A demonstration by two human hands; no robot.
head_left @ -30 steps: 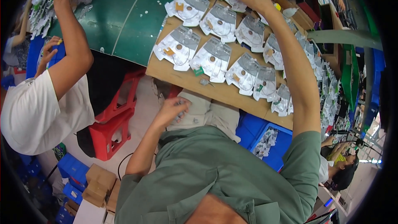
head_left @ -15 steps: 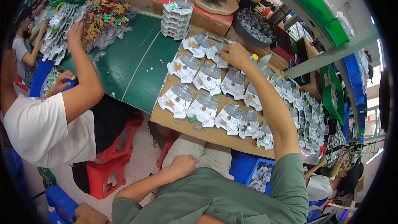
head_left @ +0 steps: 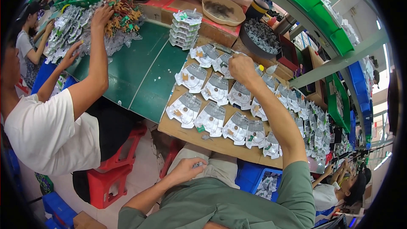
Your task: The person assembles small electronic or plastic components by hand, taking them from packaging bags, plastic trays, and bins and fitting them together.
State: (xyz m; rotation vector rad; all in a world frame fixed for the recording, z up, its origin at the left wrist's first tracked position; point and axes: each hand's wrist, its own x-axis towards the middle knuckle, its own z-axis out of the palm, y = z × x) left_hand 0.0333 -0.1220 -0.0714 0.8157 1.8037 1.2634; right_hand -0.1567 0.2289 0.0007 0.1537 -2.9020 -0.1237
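Just left of the right hand [head_left: 242,68] (can't tell if it's open) lies a silvery part [head_left: 221,65]. Below that hand, more parts [head_left: 215,113] sit in rows, maybe for easy reach. Lower, the left hand [head_left: 186,171] curls around gray bits [head_left: 198,165].

Bright, even indoor light; fisheye rim bends edges.

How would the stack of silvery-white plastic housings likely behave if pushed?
The stack might tip or slide apart, being several separate layers high. Its housings are probably stiff, their edges holding shape, and likely light, looking thin-walled.
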